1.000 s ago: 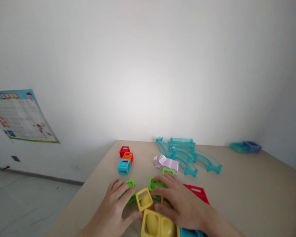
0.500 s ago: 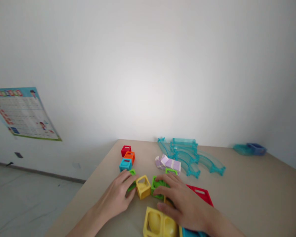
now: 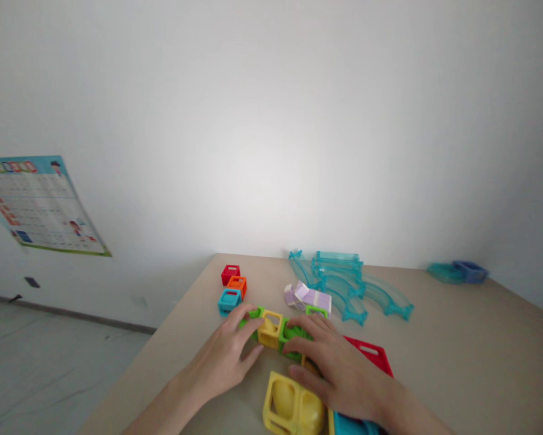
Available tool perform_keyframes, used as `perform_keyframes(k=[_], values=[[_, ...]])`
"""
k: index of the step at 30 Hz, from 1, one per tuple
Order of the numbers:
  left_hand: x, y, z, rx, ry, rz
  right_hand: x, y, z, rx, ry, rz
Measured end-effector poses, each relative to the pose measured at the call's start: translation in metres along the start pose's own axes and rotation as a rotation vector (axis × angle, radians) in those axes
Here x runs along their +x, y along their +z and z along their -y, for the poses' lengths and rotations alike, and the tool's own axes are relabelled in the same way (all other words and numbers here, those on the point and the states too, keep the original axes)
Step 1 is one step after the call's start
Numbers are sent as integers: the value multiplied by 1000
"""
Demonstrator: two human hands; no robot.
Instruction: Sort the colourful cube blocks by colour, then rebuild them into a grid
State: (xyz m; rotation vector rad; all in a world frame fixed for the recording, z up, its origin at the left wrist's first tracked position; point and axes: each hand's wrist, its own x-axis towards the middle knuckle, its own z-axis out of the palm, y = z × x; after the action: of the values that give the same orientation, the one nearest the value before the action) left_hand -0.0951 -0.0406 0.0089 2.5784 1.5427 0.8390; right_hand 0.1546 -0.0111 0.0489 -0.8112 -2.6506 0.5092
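Note:
My left hand (image 3: 226, 356) rests on the beige table (image 3: 456, 356), fingers curled round a small green frame piece (image 3: 255, 313) and touching a yellow cube (image 3: 271, 330). My right hand (image 3: 339, 368) lies palm down, its fingers pressed on a green cube (image 3: 295, 334) that sits against the yellow cube's right side. Cyan (image 3: 229, 301), orange (image 3: 237, 285) and red (image 3: 230, 274) cubes stand in a row just beyond my left fingers. A larger yellow double block (image 3: 289, 414) sits near the front edge between my wrists.
A red flat frame (image 3: 371, 354) lies right of my right hand. Pale purple pieces (image 3: 308, 297) and clear teal curved track parts (image 3: 348, 284) lie behind. A teal and blue piece (image 3: 459, 271) sits at the far right. The table's left edge drops to the floor; a poster (image 3: 35, 205) hangs on the wall.
Both hands have slid away from me, pushing the yellow cube and the green pieces farther up the table, so that they now lie close to the cyan cube.

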Motion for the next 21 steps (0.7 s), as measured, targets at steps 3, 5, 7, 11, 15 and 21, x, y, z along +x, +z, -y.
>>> perform_keyframes(k=[3,5,7,11,15,21], values=[[0,4,9,21,28,-89,1,0,0,-2,7,-5],[6,-1,22,48,42,-124,1,0,0,-3,12,-2],[18,-10,43,74,42,-88,1,0,-1,-6,10,1],[48,-20,98,-96,-139,-43,0,0,-1,-8,12,4],[59,-9,135,-325,-274,-12,0,-2,0,-3,19,14],[34,4,134,-102,-309,-177,1,-3,-1,6,6,12]])
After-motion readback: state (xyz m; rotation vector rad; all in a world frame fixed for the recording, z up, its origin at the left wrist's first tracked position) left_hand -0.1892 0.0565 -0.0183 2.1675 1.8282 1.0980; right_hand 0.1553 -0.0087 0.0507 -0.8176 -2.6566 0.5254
